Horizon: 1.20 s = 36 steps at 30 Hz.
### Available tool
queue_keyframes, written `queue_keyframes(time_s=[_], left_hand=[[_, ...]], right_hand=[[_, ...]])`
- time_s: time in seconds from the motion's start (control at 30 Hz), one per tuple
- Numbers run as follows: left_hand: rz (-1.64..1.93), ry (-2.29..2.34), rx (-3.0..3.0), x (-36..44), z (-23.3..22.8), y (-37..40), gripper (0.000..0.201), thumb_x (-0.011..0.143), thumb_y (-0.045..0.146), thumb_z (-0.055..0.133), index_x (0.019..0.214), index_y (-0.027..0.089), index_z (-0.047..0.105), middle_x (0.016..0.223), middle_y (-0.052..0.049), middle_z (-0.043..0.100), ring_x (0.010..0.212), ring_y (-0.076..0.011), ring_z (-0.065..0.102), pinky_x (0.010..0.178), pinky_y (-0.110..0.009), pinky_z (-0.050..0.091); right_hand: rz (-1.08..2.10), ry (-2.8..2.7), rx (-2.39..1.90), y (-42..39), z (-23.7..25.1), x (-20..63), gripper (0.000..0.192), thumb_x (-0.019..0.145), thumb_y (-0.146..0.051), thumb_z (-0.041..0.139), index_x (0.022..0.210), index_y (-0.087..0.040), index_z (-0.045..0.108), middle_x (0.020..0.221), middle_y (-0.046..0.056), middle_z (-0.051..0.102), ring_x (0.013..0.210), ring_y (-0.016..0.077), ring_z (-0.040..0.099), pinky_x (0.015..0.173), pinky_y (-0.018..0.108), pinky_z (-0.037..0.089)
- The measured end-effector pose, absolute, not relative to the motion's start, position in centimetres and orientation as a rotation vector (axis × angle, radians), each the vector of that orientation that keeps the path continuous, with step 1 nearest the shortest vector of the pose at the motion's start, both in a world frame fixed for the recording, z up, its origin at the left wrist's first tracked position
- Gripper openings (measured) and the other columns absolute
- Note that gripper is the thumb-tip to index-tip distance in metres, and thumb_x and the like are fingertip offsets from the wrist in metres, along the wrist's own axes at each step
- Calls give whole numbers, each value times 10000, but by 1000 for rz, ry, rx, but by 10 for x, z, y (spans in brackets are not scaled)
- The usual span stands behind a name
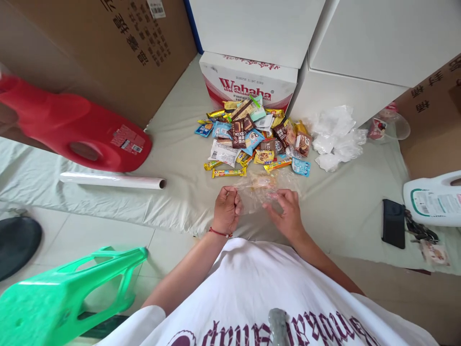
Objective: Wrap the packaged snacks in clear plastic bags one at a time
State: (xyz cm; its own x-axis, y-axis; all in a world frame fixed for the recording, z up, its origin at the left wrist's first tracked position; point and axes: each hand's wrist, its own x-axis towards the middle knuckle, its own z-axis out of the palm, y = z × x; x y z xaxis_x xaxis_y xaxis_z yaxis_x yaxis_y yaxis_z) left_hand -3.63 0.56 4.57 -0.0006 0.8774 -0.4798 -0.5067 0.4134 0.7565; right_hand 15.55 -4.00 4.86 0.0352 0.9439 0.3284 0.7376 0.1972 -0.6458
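In the head view, we see our left hand (pixel 226 210) with its fingers closed on one side of a clear bag (pixel 250 196), while our right hand (pixel 288 211) pinches the other side between thumb and fingers. The bag is stretched between them, just in front of a heap of snacks (pixel 248 134). A pale packet (pixel 264 181) shows through the plastic; we cannot tell whether it lies inside or underneath. We judge the work on this bag to be under way, not finished, and most of the snacks lie loose outside it. A clump of plastic (pixel 338 137) lies right of the heap, its contents unclear.

For room, a carton (pixel 248 79) closes off the back, and the cloth (pixel 183 158) ends close to our wrists. Leftward, cloth stretches to a roll (pixel 111 180); rightward, it runs on to a phone (pixel 393 223).
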Motion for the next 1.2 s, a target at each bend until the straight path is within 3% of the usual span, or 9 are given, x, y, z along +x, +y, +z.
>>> queue_keyframes(time_s=[0.2, 0.3, 0.43, 0.57, 0.67, 0.77, 0.9, 1.07, 1.2], left_hand=[[812, 1068, 638, -81, 51, -5, 447, 715, 512, 847, 824, 207, 538, 563, 108, 420, 369, -14, 294, 357, -151, 201], [607, 990, 740, -101, 46, -7, 421, 713, 511, 854, 783, 195, 584, 548, 102, 377, 389, -15, 248, 368, -161, 200], [523, 1077, 866, -115, 27, -1, 367, 702, 474, 846, 759, 196, 612, 566, 80, 408, 422, -43, 292, 401, -183, 231], [816, 1613, 1028, -135, 20, 1, 180, 759, 315, 735, 823, 198, 614, 682, 19, 532, 545, -121, 459, 512, -244, 366], [1288, 1990, 1261, -139, 40, -19, 132, 784, 183, 643, 906, 212, 600, 872, -39, 578, 769, -184, 542, 769, -330, 486], [1510, 1725, 1650, -113, 61, -52, 104, 830, 145, 589, 881, 233, 610, 980, -83, 616, 975, -243, 595, 945, -403, 491], [866, 863, 2087, -52, 44, -67, 148, 874, 154, 540, 893, 229, 666, 1084, -131, 681, 1146, -285, 612, 1016, -434, 512], [440, 1241, 2119, -34, -8, -46, 303, 925, 87, 402, 1018, 185, 674, 1165, -163, 661, 1024, -254, 647, 903, -401, 555], [302, 1204, 2246, -52, -16, -49, 339, 988, 164, 412, 1197, 212, 675, 1361, -160, 620, 1137, -266, 623, 893, -377, 558]], right_hand=[[639, -1509, -1475, -31, 85, 182, 186, 950, -402, 617, 876, -244, 681, 1146, 80, 657, 1114, 255, 609, 1002, 442, 484], [1079, -1257, -1460, -18, 96, 203, 251, 913, -481, 641, 845, -240, 622, 959, 49, 700, 802, 199, 677, 716, 342, 560], [1296, -1238, -1579, 14, 77, 201, 275, 826, -468, 712, 785, -240, 564, 569, -56, 580, 385, 104, 467, 401, 231, 362], [1415, -1331, -1600, 40, 51, 178, 212, 812, -378, 690, 730, -239, 553, 495, -74, 537, 327, 89, 403, 346, 216, 288], [1457, -1429, -1552, 46, 44, 158, 161, 816, -328, 670, 736, -233, 566, 495, -77, 545, 323, 86, 417, 351, 209, 295], [1465, -1469, -1541, 48, 45, 140, 143, 817, -300, 658, 732, -230, 566, 488, -81, 535, 321, 91, 428, 360, 214, 316], [1488, -1456, -1534, 50, 51, 126, 141, 811, -284, 654, 726, -233, 553, 495, -84, 537, 317, 87, 422, 351, 216, 313], [1482, -1560, -1510, 66, 64, 140, 143, 806, -287, 664, 721, -233, 562, 484, -73, 548, 321, 94, 425, 356, 216, 298], [1588, -1765, -1417, 96, 71, 150, 163, 759, -271, 723, 677, -219, 592, 466, -60, 553, 317, 91, 418, 366, 210, 274]])
